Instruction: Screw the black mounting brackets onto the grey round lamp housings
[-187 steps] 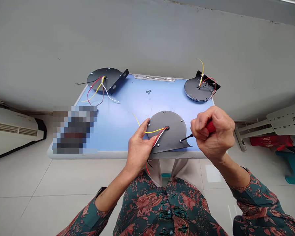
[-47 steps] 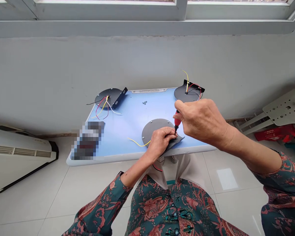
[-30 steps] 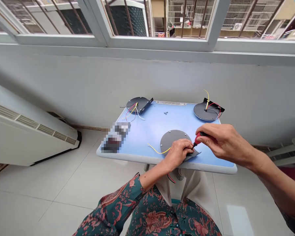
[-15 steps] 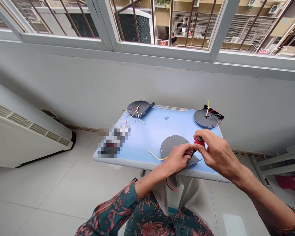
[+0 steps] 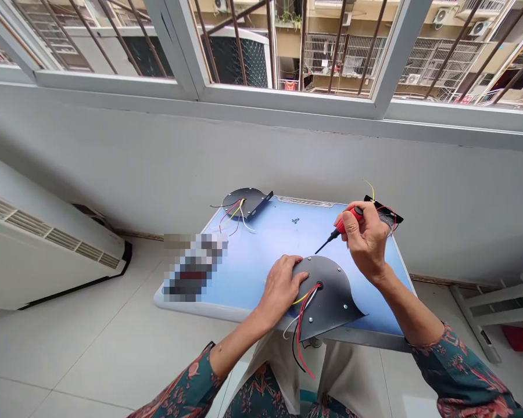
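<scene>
A dark grey plate (image 5: 333, 293) with several screws lies at the table's front edge. Red, yellow, white and black wires come from a hole in it, and some hang over the edge. My left hand (image 5: 283, 284) rests on the plate's left side, its fingers wrapped round the rim. Above the plate, my right hand (image 5: 368, 235) is closed round a red and black screwdriver (image 5: 346, 223), whose tip points down and left, just off the plate's far rim.
On the blue table (image 5: 244, 273), a similar plate with wires (image 5: 248, 203) lies back left, another (image 5: 386, 215) back right, partly behind my right hand. Small screws (image 5: 295, 220) sit at the back middle. A blurred patch (image 5: 196, 270) covers the left side. Wall and window rise behind.
The screwdriver has lifted off the plate's right side and moved up and left with my right hand. My left hand has shifted to the plate's left rim, and the wires now show on top.
</scene>
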The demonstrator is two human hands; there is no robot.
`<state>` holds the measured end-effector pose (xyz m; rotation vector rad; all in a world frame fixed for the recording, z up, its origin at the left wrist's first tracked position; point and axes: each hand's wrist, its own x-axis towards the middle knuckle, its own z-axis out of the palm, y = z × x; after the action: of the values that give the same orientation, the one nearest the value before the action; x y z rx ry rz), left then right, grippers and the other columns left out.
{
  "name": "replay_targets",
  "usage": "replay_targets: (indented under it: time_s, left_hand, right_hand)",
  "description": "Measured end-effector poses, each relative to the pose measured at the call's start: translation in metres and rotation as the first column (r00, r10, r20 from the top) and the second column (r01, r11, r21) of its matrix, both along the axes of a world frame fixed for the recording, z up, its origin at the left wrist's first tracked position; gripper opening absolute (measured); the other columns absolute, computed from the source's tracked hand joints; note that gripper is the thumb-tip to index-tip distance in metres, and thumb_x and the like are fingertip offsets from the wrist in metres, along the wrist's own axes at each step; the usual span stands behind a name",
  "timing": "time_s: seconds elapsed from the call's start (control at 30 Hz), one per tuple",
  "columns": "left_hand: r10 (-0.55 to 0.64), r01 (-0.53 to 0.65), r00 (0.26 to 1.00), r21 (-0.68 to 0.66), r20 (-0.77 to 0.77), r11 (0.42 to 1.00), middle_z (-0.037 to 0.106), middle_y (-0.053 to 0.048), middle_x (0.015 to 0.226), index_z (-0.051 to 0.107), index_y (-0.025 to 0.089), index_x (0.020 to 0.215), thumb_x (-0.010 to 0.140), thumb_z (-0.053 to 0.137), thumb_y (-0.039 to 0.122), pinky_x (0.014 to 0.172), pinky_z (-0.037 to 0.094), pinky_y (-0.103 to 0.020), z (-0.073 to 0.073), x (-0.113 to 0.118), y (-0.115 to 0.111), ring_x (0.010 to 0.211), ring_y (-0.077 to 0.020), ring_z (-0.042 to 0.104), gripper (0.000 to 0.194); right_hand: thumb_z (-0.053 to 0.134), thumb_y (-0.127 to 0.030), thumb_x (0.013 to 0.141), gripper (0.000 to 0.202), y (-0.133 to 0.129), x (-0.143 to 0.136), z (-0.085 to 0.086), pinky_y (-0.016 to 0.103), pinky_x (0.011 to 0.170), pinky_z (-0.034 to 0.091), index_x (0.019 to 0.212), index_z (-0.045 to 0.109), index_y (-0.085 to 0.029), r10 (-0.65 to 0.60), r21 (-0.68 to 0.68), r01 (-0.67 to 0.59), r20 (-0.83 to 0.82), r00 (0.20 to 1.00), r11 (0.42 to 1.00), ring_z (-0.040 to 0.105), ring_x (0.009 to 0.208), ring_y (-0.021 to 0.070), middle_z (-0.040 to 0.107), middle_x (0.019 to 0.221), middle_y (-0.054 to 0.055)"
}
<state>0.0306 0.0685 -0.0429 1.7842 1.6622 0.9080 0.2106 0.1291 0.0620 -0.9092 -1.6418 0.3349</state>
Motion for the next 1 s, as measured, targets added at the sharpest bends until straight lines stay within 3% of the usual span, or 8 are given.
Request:
replay_targets:
  time_s: [0.1,0.23,0.3,0.4,0.5,0.73,1.0]
  left_hand:
    - [-0.051,0.051,0.999,-0.043,0.006,0.998,0.073,-0.005,0.108,0.071,0.022,0.109,0.084,0.072,0.018,0.095,0.053,-0.038,0.005,0.004,0.017,0.102,-0.0227,0.067,0.025]
    - [-0.024,0.026,0.998,-0.018,0.065,1.0,0.073,-0.005,0.102,0.071,0.022,0.109,0.085,0.069,0.018,0.091,0.053,-0.036,0.014,0.006,0.045,0.091,-0.0201,0.067,0.024]
    - [-0.008,0.008,0.978,-0.001,0.209,1.0,0.073,-0.006,0.105,0.069,0.02,0.11,0.091,0.06,0.016,0.091,0.053,-0.035,0.017,0.011,0.058,0.092,-0.0186,0.067,0.022]
    - [0.016,-0.003,0.881,-0.028,0.473,1.0,0.073,-0.006,0.103,0.066,0.018,0.106,0.095,0.049,0.013,0.088,0.054,-0.031,0.016,0.024,0.068,0.092,-0.0165,0.067,0.021]
    - [0.024,0.014,0.81,-0.061,0.586,0.998,0.072,-0.005,0.094,0.064,0.017,0.103,0.095,0.047,0.012,0.084,0.054,-0.029,0.01,0.033,0.068,0.084,-0.0146,0.067,0.019]
    - [0.006,0.094,0.8,-0.135,0.6,0.986,0.07,-0.003,0.087,0.063,0.017,0.099,0.096,0.047,0.012,0.079,0.053,-0.027,0.009,0.031,0.065,0.076,-0.0131,0.064,0.018]
    - [-0.07,0.124,0.847,-0.069,0.527,0.99,0.068,-0.001,0.085,0.062,0.018,0.091,0.092,0.047,0.012,0.079,0.05,-0.027,0.012,0.033,0.065,0.08,-0.0147,0.062,0.017]
  right_hand:
    - [0.053,-0.037,0.101,0.016,0.011,-0.002,-0.009,0.025,0.055,0.046,0.098,0.053,-0.022,-0.063,0.048,0.06,0.059,0.996,0.997,0.059,0.051,0.0118,0.064,0.064,-0.004]
    - [0.051,-0.033,0.101,0.012,0.019,0.003,-0.017,0.025,0.058,0.045,0.097,0.053,-0.021,-0.148,0.11,0.135,0.114,0.982,0.985,0.061,0.054,0.0125,0.063,0.062,-0.003]
    - [0.051,-0.032,0.101,0.011,0.021,0.005,-0.021,0.024,0.058,0.045,0.099,0.052,-0.022,-0.15,0.124,0.138,0.089,0.985,0.983,0.06,0.052,0.0117,0.063,0.062,-0.004]
    - [0.051,-0.031,0.103,0.01,0.022,0.003,-0.027,0.022,0.055,0.044,0.099,0.052,-0.022,-0.151,0.167,0.135,0.082,0.985,0.977,0.055,0.049,0.0099,0.062,0.061,-0.006]
    - [0.051,-0.03,0.104,0.01,0.022,-0.002,-0.03,0.021,0.054,0.043,0.099,0.052,-0.022,-0.145,0.225,0.114,0.127,0.981,0.968,0.056,0.049,0.0085,0.062,0.064,-0.006]
    - [0.052,-0.025,0.104,0.004,0.019,-0.008,-0.033,0.021,0.052,0.041,0.101,0.053,-0.022,-0.134,0.319,0.055,0.232,0.964,0.946,0.056,0.047,0.008,0.06,0.061,-0.007]
    - [0.05,-0.023,0.104,0.001,0.016,-0.01,-0.023,0.021,0.052,0.038,0.103,0.05,-0.023,-0.084,0.378,-0.067,0.368,0.926,0.923,0.045,0.047,0.0081,0.055,0.062,-0.007]
